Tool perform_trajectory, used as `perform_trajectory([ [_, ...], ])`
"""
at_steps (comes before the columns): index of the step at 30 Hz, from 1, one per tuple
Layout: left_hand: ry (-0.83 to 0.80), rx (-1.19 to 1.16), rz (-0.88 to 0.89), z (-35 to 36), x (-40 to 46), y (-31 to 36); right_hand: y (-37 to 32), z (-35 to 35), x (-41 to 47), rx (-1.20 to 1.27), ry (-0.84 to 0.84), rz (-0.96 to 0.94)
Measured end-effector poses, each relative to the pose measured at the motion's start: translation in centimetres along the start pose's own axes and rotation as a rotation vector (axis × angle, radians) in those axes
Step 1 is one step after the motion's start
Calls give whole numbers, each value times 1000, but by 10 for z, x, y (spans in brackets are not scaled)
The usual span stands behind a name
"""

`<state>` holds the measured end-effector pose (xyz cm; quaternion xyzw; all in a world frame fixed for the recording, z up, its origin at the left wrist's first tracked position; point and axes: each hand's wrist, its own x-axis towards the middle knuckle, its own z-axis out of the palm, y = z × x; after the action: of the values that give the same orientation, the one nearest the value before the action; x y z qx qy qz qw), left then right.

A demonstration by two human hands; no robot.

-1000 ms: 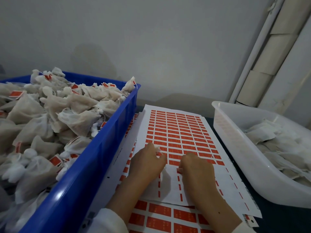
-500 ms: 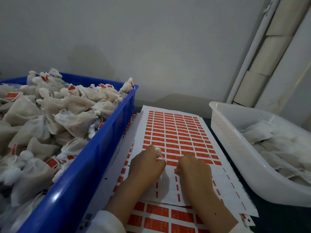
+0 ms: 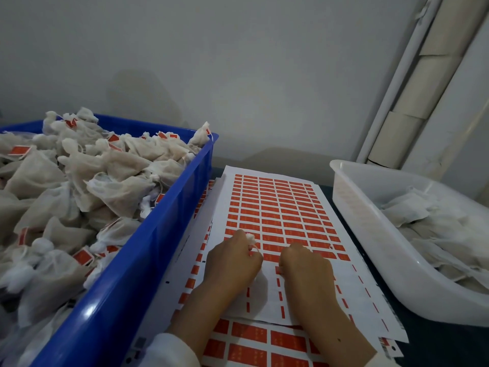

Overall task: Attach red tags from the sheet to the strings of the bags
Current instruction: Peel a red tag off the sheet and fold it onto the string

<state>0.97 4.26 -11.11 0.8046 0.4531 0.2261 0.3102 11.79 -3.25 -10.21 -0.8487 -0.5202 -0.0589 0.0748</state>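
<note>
A small white bag (image 3: 250, 237) is pinched in the curled left hand (image 3: 232, 263). A red tag (image 3: 278, 270) is pinched by the right hand (image 3: 307, 268) on the glossy sheet (image 3: 277, 207). Left stands the blue crate's (image 3: 127, 282) rim; right, the white tub (image 3: 370, 234).

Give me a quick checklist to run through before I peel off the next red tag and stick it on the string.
1. Bag in hand: ok. The left hand holds a small white bag, only its tip showing above the fingers.
2. String laid ready: cannot tell. It is hidden by the hand.
3. Right hand at a tag: ok. Its fingertips are at a red tag on the front row's edge.
4. Tags left: ok. The top sheet has many full rows.
5. Tag lifted from the backing: cannot tell. The fingers cover it.
6. Blue crate for tagged bags beside the left hand: ok.
</note>
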Motion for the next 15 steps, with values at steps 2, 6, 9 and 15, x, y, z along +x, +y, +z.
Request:
perform_trajectory([
  [2,2,2,-1,1,0,-1,1,-1,-2,18,7,-21],
  [6,16,15,6,1,0,-2,15,-8,0,163,11,-36],
  [9,3,34,0,0,1,-1,28,-8,-5,208,-17,-140],
  [15,11,74,9,1,2,-3,34,-1,-5,312,-63,-259],
])
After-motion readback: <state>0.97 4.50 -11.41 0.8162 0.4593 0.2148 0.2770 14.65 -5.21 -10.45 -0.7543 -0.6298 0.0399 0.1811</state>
